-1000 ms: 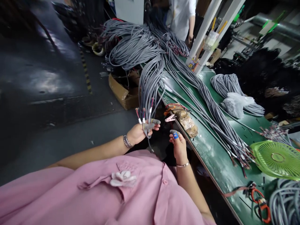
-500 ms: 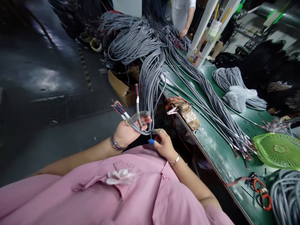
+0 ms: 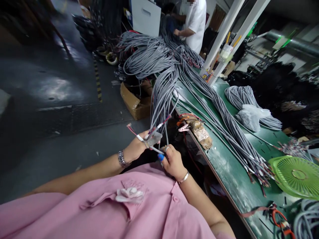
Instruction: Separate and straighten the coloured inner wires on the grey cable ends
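Grey cable ends (image 3: 159, 127) fan out at frame centre, clamped in the closed fingers of the left hand (image 3: 136, 149). The right hand (image 3: 173, 162), apart a second ago, has closed in and pinches one cable below the left, beside the green bench (image 3: 231, 172). Both hands now work the same cables.

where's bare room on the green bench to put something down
Bare strip along the bench near edge, between taped block and cable ends. Smaller patch between plastic bag and fan guard. Crowded along the cable bundle.
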`<move>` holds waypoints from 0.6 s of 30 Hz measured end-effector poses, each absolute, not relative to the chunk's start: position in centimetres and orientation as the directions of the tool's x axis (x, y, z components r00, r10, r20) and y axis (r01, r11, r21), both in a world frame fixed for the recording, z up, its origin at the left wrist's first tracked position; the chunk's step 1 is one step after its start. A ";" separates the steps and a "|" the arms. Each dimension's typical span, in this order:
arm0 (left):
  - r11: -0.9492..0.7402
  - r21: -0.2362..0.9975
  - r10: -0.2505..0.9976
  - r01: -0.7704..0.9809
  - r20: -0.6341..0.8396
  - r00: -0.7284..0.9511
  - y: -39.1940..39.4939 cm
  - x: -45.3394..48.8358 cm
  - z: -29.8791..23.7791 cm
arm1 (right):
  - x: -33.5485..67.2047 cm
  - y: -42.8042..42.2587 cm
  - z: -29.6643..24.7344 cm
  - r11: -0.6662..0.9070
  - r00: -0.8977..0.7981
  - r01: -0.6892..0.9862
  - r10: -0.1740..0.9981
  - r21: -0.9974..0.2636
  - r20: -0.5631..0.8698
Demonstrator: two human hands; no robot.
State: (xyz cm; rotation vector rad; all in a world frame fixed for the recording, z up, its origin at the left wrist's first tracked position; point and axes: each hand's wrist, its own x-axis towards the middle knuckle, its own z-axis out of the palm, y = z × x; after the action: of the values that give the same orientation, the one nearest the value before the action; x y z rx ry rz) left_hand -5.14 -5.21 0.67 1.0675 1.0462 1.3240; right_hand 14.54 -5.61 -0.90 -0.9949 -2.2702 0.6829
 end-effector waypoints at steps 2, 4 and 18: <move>-0.065 0.989 0.997 -0.133 0.070 0.038 -5.3 -6.1 0.8 | 15.2 -5.5 -1.0 0.574 -0.520 0.487 0.796 -0.658 0.309; -0.081 0.993 0.994 -0.086 0.087 0.068 -5.5 -7.0 0.8 | 16.0 -5.4 -1.4 0.536 -0.438 0.468 0.831 -0.703 0.342; 0.108 0.834 0.992 -0.541 -0.054 0.114 -1.9 -5.7 1.3 | 15.7 -5.0 -4.4 0.433 -0.438 0.350 0.860 -0.831 0.263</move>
State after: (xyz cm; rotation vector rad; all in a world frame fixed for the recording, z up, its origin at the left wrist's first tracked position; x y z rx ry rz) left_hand -5.73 -1.92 1.27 0.7633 0.7528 1.3002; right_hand 15.70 -5.03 -4.39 -1.0168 -1.9851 0.9275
